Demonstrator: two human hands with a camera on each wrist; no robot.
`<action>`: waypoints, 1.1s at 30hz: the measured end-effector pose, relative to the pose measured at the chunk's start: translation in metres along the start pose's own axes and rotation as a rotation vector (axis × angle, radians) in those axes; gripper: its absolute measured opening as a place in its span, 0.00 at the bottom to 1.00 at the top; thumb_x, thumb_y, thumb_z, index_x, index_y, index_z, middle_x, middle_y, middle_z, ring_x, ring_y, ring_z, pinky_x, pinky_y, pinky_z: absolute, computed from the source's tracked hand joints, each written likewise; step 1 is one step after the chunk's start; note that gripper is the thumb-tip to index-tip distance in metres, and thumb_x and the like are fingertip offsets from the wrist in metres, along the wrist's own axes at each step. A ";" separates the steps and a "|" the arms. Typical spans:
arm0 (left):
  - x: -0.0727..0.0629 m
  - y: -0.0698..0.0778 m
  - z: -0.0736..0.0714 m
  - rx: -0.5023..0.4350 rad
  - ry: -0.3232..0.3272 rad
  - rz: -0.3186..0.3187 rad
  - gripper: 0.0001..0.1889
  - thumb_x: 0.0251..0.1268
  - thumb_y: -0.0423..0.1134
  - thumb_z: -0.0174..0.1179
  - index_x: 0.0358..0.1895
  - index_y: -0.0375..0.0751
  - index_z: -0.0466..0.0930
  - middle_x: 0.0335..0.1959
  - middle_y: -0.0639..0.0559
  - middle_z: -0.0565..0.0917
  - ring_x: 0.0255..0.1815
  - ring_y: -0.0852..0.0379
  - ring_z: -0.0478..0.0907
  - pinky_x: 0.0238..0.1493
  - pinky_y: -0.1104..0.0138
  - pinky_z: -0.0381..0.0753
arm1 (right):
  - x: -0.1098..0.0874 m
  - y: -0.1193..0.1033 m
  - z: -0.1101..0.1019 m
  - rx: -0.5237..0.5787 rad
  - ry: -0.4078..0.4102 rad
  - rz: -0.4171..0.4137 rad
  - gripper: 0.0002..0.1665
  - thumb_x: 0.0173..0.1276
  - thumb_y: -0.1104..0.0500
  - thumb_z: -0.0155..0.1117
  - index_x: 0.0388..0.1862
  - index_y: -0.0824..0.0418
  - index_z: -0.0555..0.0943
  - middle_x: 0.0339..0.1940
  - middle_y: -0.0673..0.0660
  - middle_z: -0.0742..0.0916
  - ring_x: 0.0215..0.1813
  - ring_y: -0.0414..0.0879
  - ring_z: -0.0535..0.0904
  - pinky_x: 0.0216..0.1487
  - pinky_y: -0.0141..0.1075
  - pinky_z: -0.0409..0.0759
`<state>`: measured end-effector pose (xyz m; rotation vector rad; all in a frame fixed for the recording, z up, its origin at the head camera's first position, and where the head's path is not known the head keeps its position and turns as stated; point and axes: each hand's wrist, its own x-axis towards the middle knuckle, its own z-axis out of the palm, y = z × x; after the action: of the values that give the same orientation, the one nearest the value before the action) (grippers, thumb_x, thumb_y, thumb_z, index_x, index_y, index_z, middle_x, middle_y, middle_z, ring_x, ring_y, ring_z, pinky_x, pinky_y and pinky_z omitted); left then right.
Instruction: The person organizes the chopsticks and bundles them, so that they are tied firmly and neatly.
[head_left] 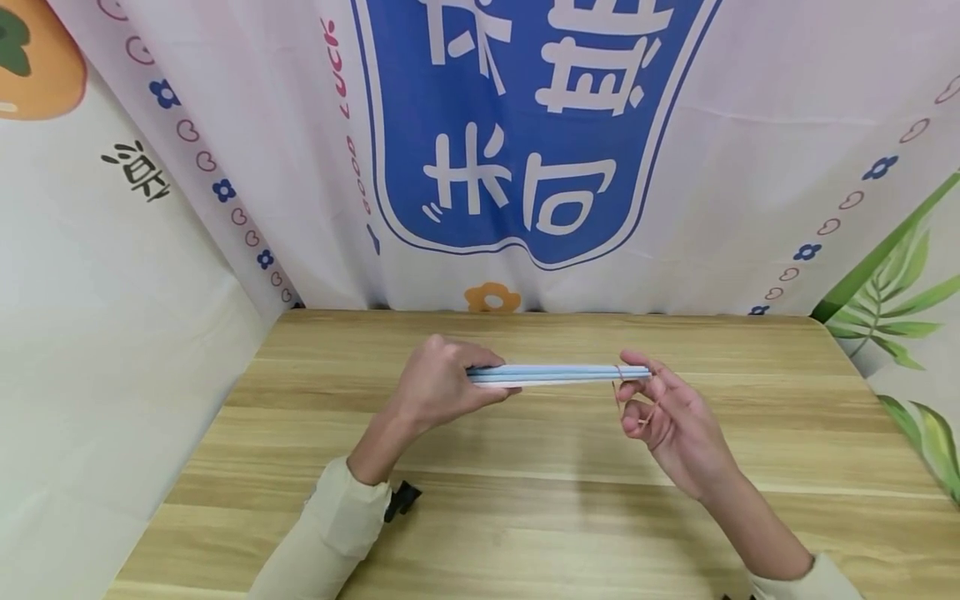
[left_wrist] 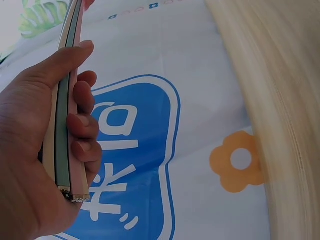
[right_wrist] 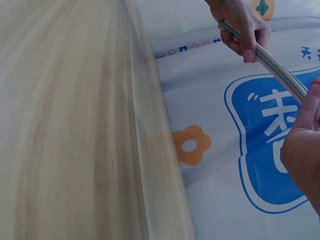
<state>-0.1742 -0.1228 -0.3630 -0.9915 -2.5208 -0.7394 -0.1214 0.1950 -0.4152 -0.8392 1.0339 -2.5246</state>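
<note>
My left hand (head_left: 442, 375) grips one end of a bundle of long, slim pastel strips (head_left: 555, 374), held level over the table. In the left wrist view the strips (left_wrist: 63, 115) show cream, green and pink edges, with the thumb across them and the fingers curled round the pink side. At the bundle's other end, my right hand (head_left: 678, 425) holds a thin orange-red rubber band (head_left: 618, 396). One part of the band crosses the strips near their tip; the rest is stretched down over the curled fingers. The right wrist view shows only part of the right hand (right_wrist: 302, 150).
Below the hands is a wood-grain table (head_left: 510, 533). A printed curtain (head_left: 720, 208) with a blue panel hangs behind its far edge, and a white cloth (head_left: 97, 350) stands along the left. A small black piece (head_left: 402, 501) shows beside the left cuff.
</note>
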 end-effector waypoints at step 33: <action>0.002 0.001 0.004 0.127 -0.103 0.060 0.14 0.54 0.49 0.84 0.38 0.47 0.96 0.30 0.57 0.93 0.21 0.69 0.77 0.26 0.77 0.72 | -0.005 -0.005 -0.009 -0.525 0.225 0.102 0.17 0.84 0.71 0.52 0.53 0.58 0.86 0.40 0.48 0.87 0.36 0.37 0.83 0.38 0.32 0.86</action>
<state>-0.1756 -0.1186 -0.3646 -1.0808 -2.5761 -0.5168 -0.1236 0.2058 -0.4190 -0.6055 1.8118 -2.3247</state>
